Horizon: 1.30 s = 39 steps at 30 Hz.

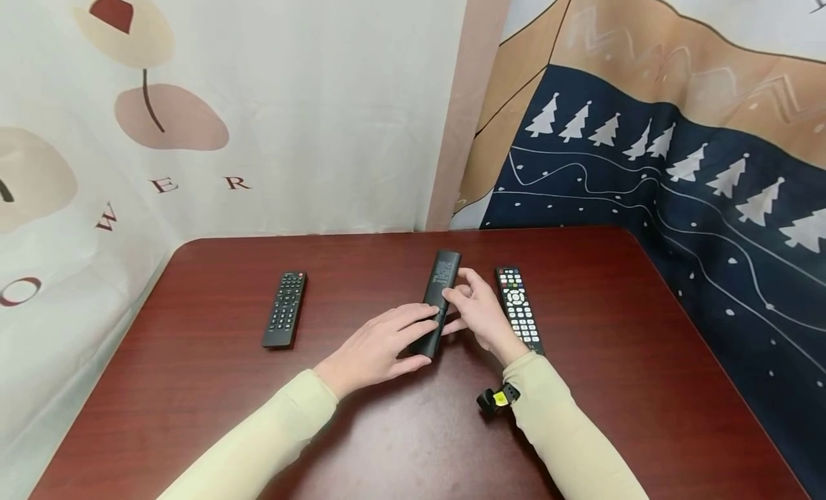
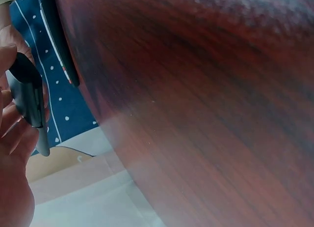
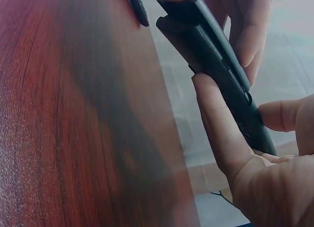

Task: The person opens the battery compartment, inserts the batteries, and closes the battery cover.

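Over the middle of the table, both hands meet at a black remote control (image 1: 445, 269), its labelled back turned up. My right hand (image 1: 482, 312) grips its far half, thumb on the back and fingers along the side and underneath. Across the near half lies my left hand (image 1: 381, 344), fingers over the top and thumb by the near end. In the right wrist view, the battery cover (image 3: 220, 42) stands slightly tilted off the remote's body, with a gap at the near end; left fingers hold the cover. The left wrist view shows the remote's end only partly, behind fingers.
A dark remote with small buttons (image 1: 285, 312) lies face up on the left of the reddish-brown table (image 1: 361, 270). Another remote with white buttons (image 1: 516, 299) lies close beside my right wrist, partly covered by it. Printed curtains (image 1: 323, 91) hang behind the table's far edge.
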Each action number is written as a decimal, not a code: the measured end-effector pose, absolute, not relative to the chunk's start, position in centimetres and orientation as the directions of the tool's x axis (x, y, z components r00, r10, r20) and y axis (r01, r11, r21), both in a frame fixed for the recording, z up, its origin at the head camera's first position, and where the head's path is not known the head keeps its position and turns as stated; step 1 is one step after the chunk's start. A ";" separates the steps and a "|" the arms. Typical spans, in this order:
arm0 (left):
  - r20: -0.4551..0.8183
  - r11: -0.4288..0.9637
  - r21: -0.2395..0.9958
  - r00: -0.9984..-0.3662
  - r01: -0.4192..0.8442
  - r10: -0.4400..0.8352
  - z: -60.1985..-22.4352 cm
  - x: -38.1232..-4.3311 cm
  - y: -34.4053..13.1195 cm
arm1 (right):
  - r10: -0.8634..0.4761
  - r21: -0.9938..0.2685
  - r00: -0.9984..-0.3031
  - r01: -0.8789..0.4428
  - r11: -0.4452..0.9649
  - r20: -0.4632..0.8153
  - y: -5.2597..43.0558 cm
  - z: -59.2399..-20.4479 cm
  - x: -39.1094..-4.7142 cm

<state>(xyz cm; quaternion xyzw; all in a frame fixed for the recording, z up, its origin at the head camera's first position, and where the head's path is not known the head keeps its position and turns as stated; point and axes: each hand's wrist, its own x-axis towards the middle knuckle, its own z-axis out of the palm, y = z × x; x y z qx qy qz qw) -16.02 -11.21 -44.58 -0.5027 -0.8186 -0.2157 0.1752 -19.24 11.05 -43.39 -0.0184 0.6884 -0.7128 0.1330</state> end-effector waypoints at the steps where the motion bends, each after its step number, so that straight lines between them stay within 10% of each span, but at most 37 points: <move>1: 0.501 0.404 0.175 -0.435 0.898 0.749 -44.6 -16.0 -11.2 | -0.217 -0.986 -0.964 0.165 -0.017 -0.157 11.1 -43.4 -19.2; 39: 0.538 0.395 0.155 -0.413 0.905 0.735 -44.7 -16.3 -10.8 | -0.240 -0.994 -0.964 0.104 0.046 -0.112 10.9 -43.2 -18.3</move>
